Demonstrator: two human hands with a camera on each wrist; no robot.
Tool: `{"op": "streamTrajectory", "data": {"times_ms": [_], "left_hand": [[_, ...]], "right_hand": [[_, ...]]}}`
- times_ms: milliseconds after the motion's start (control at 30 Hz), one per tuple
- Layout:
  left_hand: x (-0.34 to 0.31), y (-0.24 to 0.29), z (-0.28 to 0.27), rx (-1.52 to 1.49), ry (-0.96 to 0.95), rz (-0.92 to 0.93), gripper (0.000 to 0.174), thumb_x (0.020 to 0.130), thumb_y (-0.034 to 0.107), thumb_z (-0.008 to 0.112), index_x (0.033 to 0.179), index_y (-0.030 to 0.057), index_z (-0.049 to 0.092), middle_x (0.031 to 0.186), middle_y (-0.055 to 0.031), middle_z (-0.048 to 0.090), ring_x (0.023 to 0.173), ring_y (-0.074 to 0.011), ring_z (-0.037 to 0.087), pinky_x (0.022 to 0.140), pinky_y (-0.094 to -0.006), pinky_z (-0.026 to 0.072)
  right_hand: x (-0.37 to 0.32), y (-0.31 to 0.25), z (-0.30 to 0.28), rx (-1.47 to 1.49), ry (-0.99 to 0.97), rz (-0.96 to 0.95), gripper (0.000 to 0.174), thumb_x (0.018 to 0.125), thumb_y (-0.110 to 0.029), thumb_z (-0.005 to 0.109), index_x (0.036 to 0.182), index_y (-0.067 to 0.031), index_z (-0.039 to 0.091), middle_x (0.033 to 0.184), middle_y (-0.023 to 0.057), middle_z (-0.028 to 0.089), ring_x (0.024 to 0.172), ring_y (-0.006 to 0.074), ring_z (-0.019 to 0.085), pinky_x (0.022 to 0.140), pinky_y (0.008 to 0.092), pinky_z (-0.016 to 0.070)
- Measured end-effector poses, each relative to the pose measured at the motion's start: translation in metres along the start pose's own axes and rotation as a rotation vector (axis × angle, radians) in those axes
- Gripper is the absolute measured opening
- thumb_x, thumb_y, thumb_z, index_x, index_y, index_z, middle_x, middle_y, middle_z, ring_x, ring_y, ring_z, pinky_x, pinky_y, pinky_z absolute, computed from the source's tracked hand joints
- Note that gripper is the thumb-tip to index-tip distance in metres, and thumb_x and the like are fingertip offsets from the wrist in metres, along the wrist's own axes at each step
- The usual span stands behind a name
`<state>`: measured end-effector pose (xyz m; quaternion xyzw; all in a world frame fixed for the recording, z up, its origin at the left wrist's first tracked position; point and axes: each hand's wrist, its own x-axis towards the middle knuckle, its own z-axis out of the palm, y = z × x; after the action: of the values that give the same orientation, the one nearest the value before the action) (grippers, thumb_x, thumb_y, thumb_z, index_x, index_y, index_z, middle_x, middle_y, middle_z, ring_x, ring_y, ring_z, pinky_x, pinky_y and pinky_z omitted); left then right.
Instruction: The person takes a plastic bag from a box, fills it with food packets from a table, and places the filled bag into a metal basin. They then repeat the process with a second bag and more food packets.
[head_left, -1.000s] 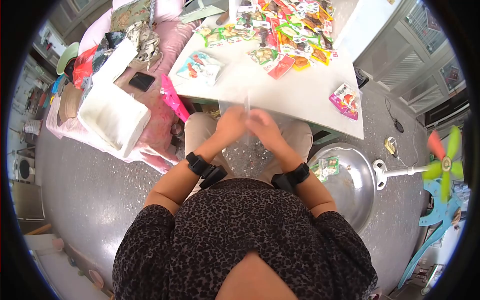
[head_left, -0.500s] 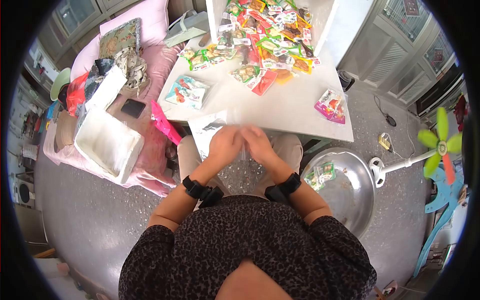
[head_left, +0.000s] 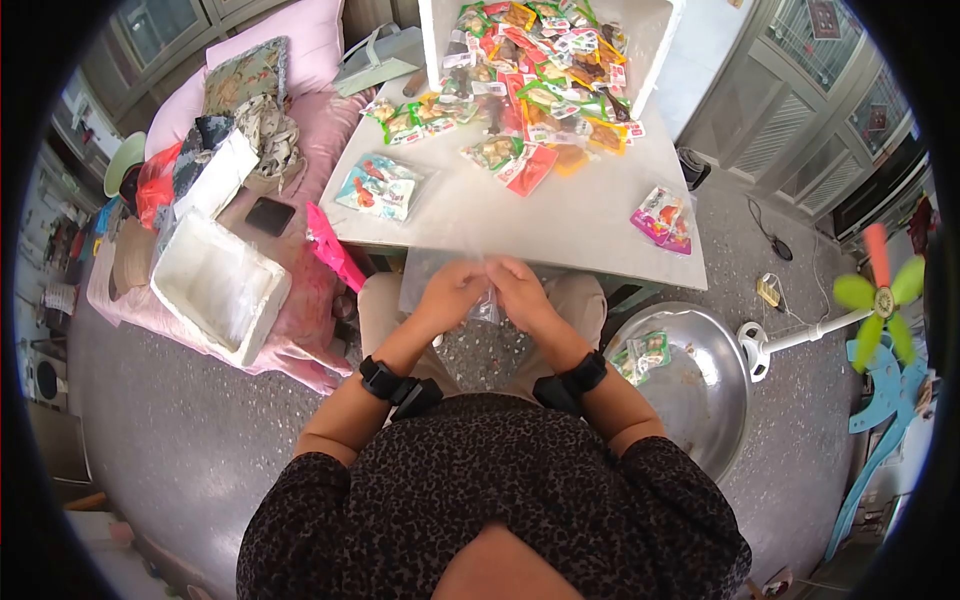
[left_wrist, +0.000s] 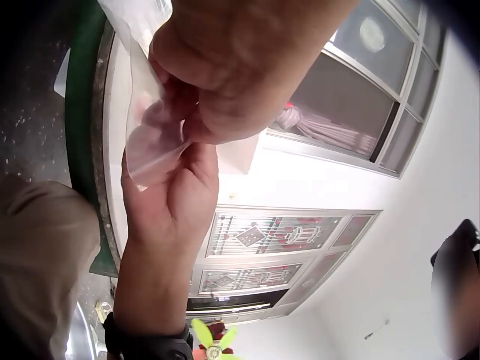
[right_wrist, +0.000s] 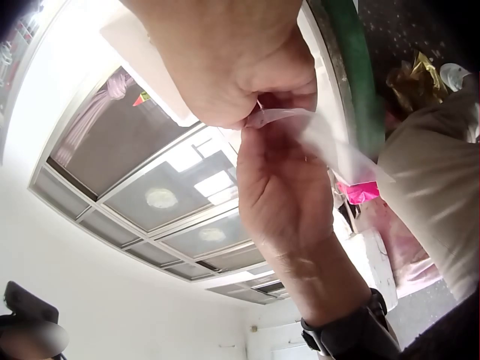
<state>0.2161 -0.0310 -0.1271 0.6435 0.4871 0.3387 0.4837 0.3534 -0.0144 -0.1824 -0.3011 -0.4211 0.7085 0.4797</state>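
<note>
A clear plastic bag [head_left: 420,282] hangs between the two hands at the table's front edge, above the lap. My left hand [head_left: 451,296] pinches its edge with thumb and curled fingers; my right hand [head_left: 518,292] pinches the same edge right beside it, the fingertips nearly meeting. In the left wrist view the translucent plastic [left_wrist: 154,154] crosses the palm side of the right hand [left_wrist: 172,199]. The right wrist view has the plastic [right_wrist: 330,146] running out from the pinched fingers, in front of the left hand [right_wrist: 289,187].
Colourful food packets [head_left: 550,90] spill from a white foam box on the table [head_left: 450,215]. A blue-white packet [head_left: 378,187] lies left, a purple one [head_left: 662,218] right. A metal basin [head_left: 705,385] stands on the floor at right, beside a fan [head_left: 884,302]. An empty foam box [head_left: 215,290] sits left.
Both hands have come closer together and lower in the view, with the plastic between them. The bag spread out to the left half a second ago and now hangs nearer the lap. The view has shifted.
</note>
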Motion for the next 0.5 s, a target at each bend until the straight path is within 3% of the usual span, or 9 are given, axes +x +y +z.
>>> {"op": "streamTrajectory", "data": {"times_ms": [233,400,500], "left_hand": [[0.003,-0.014,-0.002,0.014,0.008,0.178,0.011,0.075,0.009,0.052,0.078,-0.0004,0.055,0.073,-0.0047,0.052,0.07,-0.0115,0.049,0.062,-0.0246,0.0387],[-0.004,0.008,0.0,0.198,0.085,0.382,0.008,0.075,0.009,0.051,0.075,0.0011,0.054,0.068,-0.0096,0.051,0.066,-0.0209,0.049,0.06,-0.0304,0.0376],[-0.004,0.012,-0.001,0.254,0.008,0.335,0.009,0.075,0.01,0.052,0.075,0.0011,0.055,0.067,-0.0088,0.05,0.066,-0.0195,0.049,0.06,-0.0297,0.0374]], "right_hand": [[-0.021,-0.044,0.022,-0.348,-0.114,0.021,0.025,0.082,-0.019,0.048,0.098,0.0001,0.048,0.085,0.0,0.051,0.074,0.0039,0.044,0.063,0.018,0.0369],[-0.018,-0.04,0.021,-0.206,-0.14,0.013,0.023,0.082,-0.018,0.047,0.096,0.0005,0.05,0.085,0.0007,0.051,0.074,0.005,0.044,0.065,0.0193,0.0371],[-0.018,-0.041,0.017,-0.257,-0.025,0.095,0.021,0.082,-0.02,0.046,0.09,-0.0009,0.051,0.078,0.0007,0.051,0.068,0.0063,0.045,0.06,0.0194,0.0375]]}}
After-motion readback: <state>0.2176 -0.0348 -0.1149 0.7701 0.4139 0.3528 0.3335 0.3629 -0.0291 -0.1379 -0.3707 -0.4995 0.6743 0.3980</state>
